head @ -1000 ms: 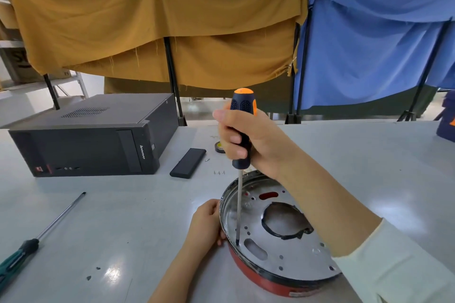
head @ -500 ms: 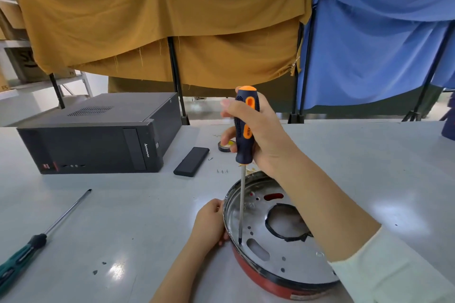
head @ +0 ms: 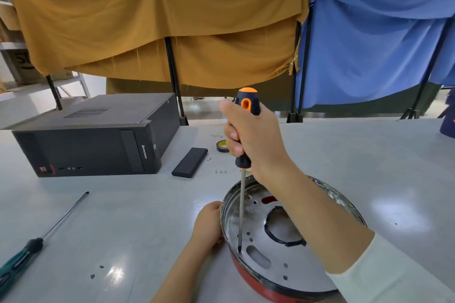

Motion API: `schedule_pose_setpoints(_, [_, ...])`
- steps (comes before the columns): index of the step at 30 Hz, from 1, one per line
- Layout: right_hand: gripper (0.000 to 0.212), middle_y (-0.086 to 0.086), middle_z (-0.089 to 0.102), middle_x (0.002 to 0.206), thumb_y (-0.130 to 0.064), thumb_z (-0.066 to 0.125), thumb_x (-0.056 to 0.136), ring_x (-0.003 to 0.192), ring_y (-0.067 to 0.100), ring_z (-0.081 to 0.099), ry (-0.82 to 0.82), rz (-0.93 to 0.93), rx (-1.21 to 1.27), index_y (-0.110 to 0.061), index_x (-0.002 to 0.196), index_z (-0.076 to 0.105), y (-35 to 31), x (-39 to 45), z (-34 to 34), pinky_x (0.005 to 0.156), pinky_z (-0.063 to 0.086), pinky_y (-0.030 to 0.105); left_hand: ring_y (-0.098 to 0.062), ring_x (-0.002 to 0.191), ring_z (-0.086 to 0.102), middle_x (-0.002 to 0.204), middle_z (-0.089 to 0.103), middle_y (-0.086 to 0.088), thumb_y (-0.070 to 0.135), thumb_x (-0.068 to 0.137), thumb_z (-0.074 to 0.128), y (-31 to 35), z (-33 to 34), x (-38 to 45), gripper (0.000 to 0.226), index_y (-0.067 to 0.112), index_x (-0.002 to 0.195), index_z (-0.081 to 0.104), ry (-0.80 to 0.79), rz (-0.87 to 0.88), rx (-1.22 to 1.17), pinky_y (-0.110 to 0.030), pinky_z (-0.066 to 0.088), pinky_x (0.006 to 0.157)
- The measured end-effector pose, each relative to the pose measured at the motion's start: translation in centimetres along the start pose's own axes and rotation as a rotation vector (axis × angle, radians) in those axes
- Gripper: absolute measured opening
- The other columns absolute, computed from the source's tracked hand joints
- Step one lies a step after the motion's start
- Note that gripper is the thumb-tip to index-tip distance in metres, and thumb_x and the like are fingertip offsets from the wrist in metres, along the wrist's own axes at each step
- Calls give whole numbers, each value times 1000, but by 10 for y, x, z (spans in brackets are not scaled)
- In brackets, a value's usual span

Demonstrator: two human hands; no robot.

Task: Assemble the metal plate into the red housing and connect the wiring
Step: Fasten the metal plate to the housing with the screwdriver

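The metal plate (head: pixel 283 248) lies inside the red housing (head: pixel 256 283), which sits on the bench (head: pixel 123 216) near its front edge. The right hand (head: pixel 251 140) has its fingers (head: pixel 234 147) wrapped tightly round the handle of an orange-and-black screwdriver (head: pixel 243 130), held upright with its tip on the plate near the left rim. The left hand (head: pixel 209 226) rests against the housing's left side, fingers curled at the rim. A green-handled screwdriver (head: pixel 32 246) lies well apart to the left.

Right hand (head: pixel 251 140) drives screwdriver (head: pixel 242 179) into metal plate (head: pixel 278 248) — left hand (head: pixel 208 226) steadies red housing (head: pixel 248 278).
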State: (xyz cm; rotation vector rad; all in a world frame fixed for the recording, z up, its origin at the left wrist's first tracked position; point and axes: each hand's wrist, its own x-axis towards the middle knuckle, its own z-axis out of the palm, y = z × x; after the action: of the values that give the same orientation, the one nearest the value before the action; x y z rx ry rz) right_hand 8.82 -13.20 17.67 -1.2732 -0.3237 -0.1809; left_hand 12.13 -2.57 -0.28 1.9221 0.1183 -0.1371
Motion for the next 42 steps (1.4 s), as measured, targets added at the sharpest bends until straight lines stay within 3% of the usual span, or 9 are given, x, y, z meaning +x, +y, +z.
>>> schedule_pose_setpoints(3, [34,-4,40,51,-23,63,84,43,14,37,278,-170,-154,-25,59,41,7,-6,9,44,35,25,-23,70,43,72,51,-14,-1,89,49,-3,1,2,15,9,77,51,28,-13,-27,-35,37,65])
schedule_pose_setpoints(5, [31,-4,43,53,-25,64,84,43,15,40,248,-226,-204,-27,62,42,8,-8,7,43,36,24,-23,68,44,70,52,-14,0,89,50,-5,2,4,15,8,76,51,54,-19,-22,-33,39,63])
schedule_pose_setpoints(8, [16,-2,53,60,-25,67,82,43,15,52,-98,-112,-83,-21,82,52,0,-4,-4,42,42,21,-20,51,40,58,49,-8,2,89,47,-5,2,3,16,8,74,49,73,-23,-23,-23,34,46])
schedule_pose_setpoints(12, [10,-2,59,74,-23,65,78,78,21,69,-540,134,267,-18,81,57,-6,10,-26,56,54,28,-20,48,38,59,50,-9,6,92,45,-4,3,3,14,8,79,51,67,-20,2,-19,30,40])
schedule_pose_setpoints(15, [27,-4,49,56,-19,66,72,42,10,50,-686,193,348,-18,78,40,-8,13,-27,40,37,17,-21,51,39,63,51,-9,7,93,45,-4,3,4,15,7,79,51,82,-20,29,-21,32,42])
schedule_pose_setpoints(18, [10,-5,38,47,-17,51,82,32,6,28,-536,135,259,-16,75,44,-4,12,-18,36,25,15,-22,57,37,62,47,-6,6,92,47,-4,4,3,18,7,74,44,110,-3,71,-27,33,50])
schedule_pose_setpoints(26, [29,-1,36,55,-23,57,82,39,12,31,239,-198,-103,-28,58,40,10,1,-3,37,27,18,-18,55,29,55,36,0,7,92,45,-4,7,0,32,14,64,32,166,3,41,-26,28,48])
schedule_pose_setpoints(36, [13,0,52,62,-25,56,79,42,11,44,-677,227,245,-14,77,52,-10,14,-35,44,41,19,-13,30,38,42,48,1,7,95,42,-3,3,0,24,7,74,51,62,-2,-27,-20,31,35])
schedule_pose_setpoints(42, [26,-5,33,46,-21,52,84,35,8,29,-384,123,104,-16,63,37,-3,0,-14,37,28,17,-21,60,45,66,55,-5,9,96,47,-3,5,1,24,7,72,50,112,41,105,-29,41,56])
